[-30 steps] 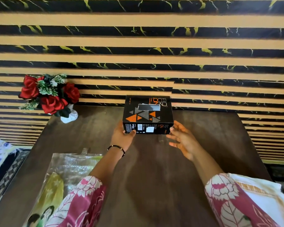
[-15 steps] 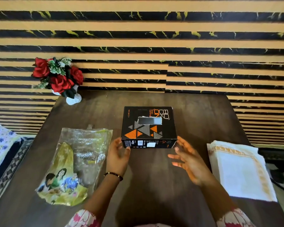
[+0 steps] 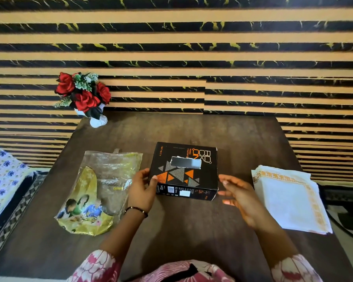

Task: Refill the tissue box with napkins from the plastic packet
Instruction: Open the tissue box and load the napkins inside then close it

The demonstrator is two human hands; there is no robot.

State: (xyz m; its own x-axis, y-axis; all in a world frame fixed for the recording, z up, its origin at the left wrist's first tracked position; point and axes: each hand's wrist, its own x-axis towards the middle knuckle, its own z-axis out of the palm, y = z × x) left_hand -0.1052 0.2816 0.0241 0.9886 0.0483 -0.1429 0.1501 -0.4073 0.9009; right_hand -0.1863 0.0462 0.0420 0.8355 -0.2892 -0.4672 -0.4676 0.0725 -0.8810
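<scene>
At the bottom edge of the frame we see pink floral sleeves, and from them both forearms reach up over the dark wooden table. Our left hand, a beaded bracelet on its wrist, sits just left of centre with its thumb on the near-left corner of the tissue box and its fingers lying along the box's left side; we cannot tell how firmly it holds. Our right hand is right of centre, fingers spread and fairly straight, holding nothing, with its fingertips just beside the box's near-right corner; whether they touch it is unclear.

The tissue box stands flat in the middle of the frame, black with orange and grey triangles, and a rough rectangular slot is cut in its top. To its left, in the lower left of the frame, lies the plastic packet, flattened, part clear and part yellow with a printed picture. In the right of the frame, well apart from the box, lies a stack of white napkins with orange borders.

Farther up, in the upper left, a white vase of red roses stands at the table's far corner, against a wall of tan and black stripes.
</scene>
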